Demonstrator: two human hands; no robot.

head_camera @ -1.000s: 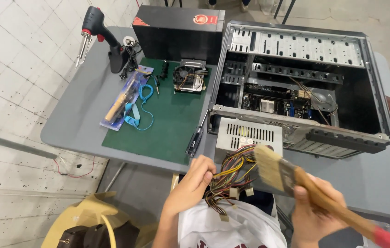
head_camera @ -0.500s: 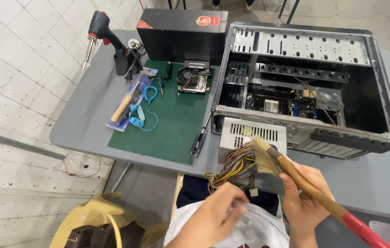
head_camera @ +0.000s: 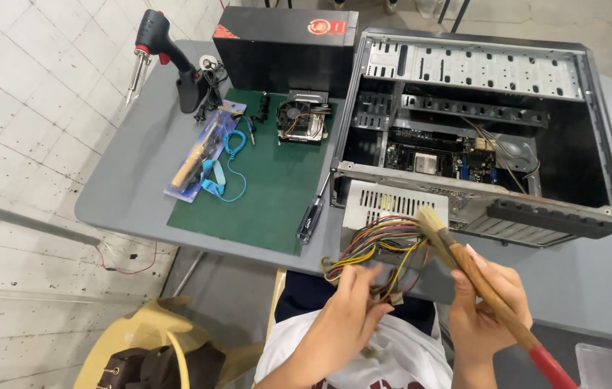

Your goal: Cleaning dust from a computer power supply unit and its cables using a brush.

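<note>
My right hand [head_camera: 489,306] grips a paintbrush [head_camera: 479,277] with a wooden handle and red end, its bristles over the cable bundle. My left hand [head_camera: 353,310] closes on the multicoloured wire bundle [head_camera: 374,252] that hangs from a grey power supply unit [head_camera: 392,205] at the table's near edge. Just behind the power supply lies an open black computer case [head_camera: 486,122] on its side, with the motherboard [head_camera: 435,158] visible inside.
A green mat [head_camera: 262,180] holds a cooler fan [head_camera: 302,115], a blue coiled wrist strap [head_camera: 223,162] and a packaged tool [head_camera: 201,151]. A black screwdriver [head_camera: 313,212] lies at the mat's edge. A soldering gun [head_camera: 154,43] and black box [head_camera: 284,47] stand behind. A bag [head_camera: 154,360] sits on a yellow chair.
My left hand dropped from the cables toward my lap, then came back up to the wire bundle. The brush stayed over the power supply's wires.
</note>
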